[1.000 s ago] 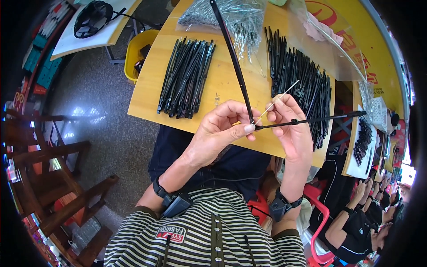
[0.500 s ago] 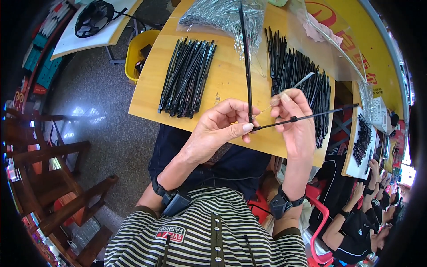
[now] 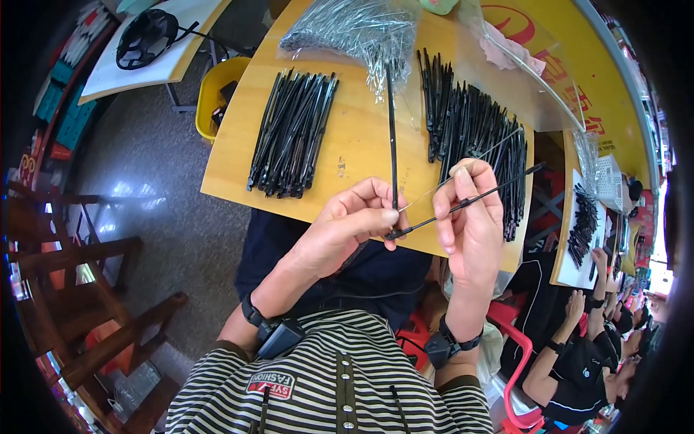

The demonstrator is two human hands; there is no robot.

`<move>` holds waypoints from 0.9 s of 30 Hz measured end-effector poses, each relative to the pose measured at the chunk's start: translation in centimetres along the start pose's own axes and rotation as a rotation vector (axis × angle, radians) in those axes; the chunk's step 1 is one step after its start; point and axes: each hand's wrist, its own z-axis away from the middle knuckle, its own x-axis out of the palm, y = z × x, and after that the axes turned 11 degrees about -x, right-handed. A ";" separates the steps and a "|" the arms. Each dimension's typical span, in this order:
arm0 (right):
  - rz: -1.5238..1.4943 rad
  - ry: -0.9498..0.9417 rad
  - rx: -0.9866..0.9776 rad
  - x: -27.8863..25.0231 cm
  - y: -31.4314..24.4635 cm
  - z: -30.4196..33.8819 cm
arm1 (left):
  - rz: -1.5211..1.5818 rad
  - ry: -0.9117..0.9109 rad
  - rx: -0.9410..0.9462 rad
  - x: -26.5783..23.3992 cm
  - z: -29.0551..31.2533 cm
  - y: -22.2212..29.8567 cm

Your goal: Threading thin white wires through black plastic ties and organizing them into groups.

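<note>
1. Head view, over the counter (image 3: 354, 141): the left hand (image 3: 340, 230) has thumb and fingers pinching a black frame (image 3: 392, 137) by its corner, just above the near edge.
2. Over on the right hand (image 3: 473, 228), the fingertips pinch a thin wire (image 3: 423, 196) slanting back to the left fingertips.
3. One leg of the frame points toward the bag of wires (image 3: 347, 35); the other crosses the right palm, touching or not, I can't tell.
4. A left bundle (image 3: 293, 134) and a right bundle (image 3: 483, 134) of black rods lie on the counter.
</note>
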 end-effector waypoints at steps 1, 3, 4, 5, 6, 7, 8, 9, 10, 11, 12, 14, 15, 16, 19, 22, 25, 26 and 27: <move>-0.031 -0.011 0.003 -0.1 0.1 0.0 | 0.047 0.000 -0.040 0.2 0.0 0.2; -0.027 -0.017 0.007 -0.2 0.3 0.0 | 0.094 0.000 -0.082 0.4 0.1 0.2; -0.055 -0.001 0.044 -0.2 0.3 0.0 | 0.041 0.005 -0.097 0.4 0.1 0.2; -0.082 0.016 0.079 -0.2 0.3 -0.1 | -0.012 0.010 -0.110 0.4 0.1 0.2; -0.098 -0.005 0.063 -0.7 0.4 -0.1 | -0.012 0.007 -0.110 0.5 0.0 0.1; -0.097 -0.004 0.060 -0.7 0.4 -0.1 | -0.027 0.023 -0.114 0.6 -0.1 0.1; -0.154 0.019 0.027 -0.8 0.4 -0.1 | -0.042 0.040 -0.119 0.7 -0.2 0.0; -0.212 0.043 -0.005 -0.8 0.4 -0.2 | -0.043 0.039 -0.119 0.7 -0.3 -0.1; -0.198 0.037 -0.035 -0.7 0.1 0.0 | -0.055 0.056 -0.112 0.6 -0.4 -0.4; -0.199 0.038 -0.035 -0.9 0.2 -0.1 | -0.067 0.075 -0.106 0.5 -0.5 -0.6; -0.047 0.021 -0.065 -1.2 0.4 -0.1 | -0.068 0.076 -0.107 0.5 -0.4 -0.7; 0.086 -0.027 -0.100 -1.7 0.4 -0.1 | -0.105 0.059 -0.121 0.4 -0.4 -0.8; 0.087 -0.024 -0.101 -1.8 0.3 0.0 | -0.105 0.057 -0.123 0.4 -0.4 -0.7; 0.080 -0.013 -0.098 -1.9 0.3 0.1 | -0.076 0.054 -0.136 0.3 -0.3 -0.7; 0.042 -0.021 -0.077 -2.4 0.6 0.0 | -0.039 0.060 -0.140 0.2 -0.4 -0.7; -0.022 -0.051 -0.058 -2.7 0.6 0.0 | -0.050 0.072 -0.125 0.3 -0.4 -0.7; -0.050 -0.062 -0.055 -2.5 0.4 0.0 | -0.112 0.070 -0.112 0.3 -0.3 -0.8; -0.044 -0.062 -0.053 -2.3 0.4 0.1 | -0.155 0.065 -0.104 0.3 -0.3 -0.8; -0.045 -0.061 -0.053 -2.2 0.3 0.1 | -0.156 0.066 -0.105 0.4 -0.3 -0.8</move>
